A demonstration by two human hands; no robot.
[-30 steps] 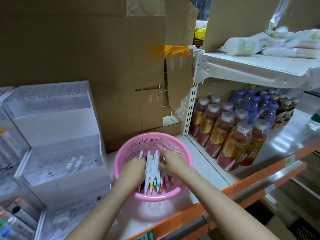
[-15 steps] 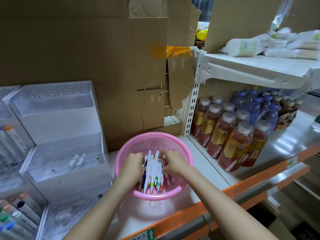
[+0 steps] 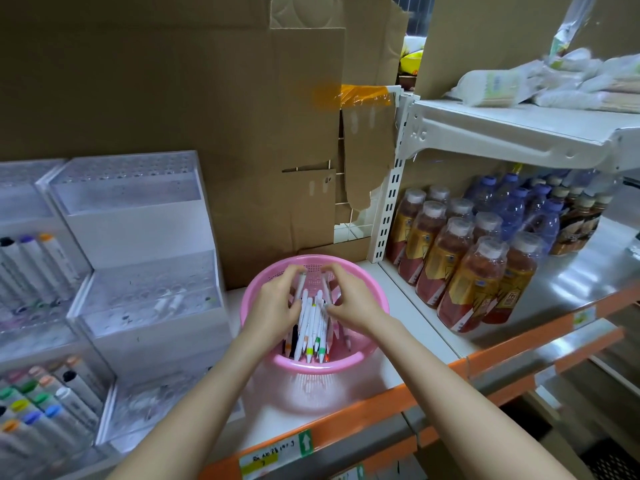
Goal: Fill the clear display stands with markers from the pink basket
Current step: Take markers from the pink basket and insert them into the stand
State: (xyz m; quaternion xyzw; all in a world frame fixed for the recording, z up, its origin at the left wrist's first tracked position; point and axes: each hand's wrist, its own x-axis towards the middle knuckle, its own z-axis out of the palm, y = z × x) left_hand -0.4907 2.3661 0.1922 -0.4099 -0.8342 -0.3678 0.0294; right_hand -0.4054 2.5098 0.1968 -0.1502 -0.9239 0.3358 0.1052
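Step in hand: picking up stock. You are working both hands inside the pink basket [image 3: 369, 344], which is sitting mid-shelf just right of the clear display stands [image 3: 145, 299].

- Your left hand [image 3: 275, 306] is curling its grip round the left side of the markers [image 3: 311, 327].
- Your right hand [image 3: 351, 301] is closing on the same bunch from the right, thumb pressing on the barrels.
- The markers are lying in the basket, lengthwise near to far, and are not lifted clear yet.
- The stand beside the basket is looking nearly bare. The one at far left is already holding capped markers.

Judgement: the fill is looking early. The next move is probably calling for a small, squared-up bunch, lifted out and carried left. Then each marker is going singly into a hole. Too fat a handful is risking spills. The bottles [image 3: 464, 271] are standing near on the right.
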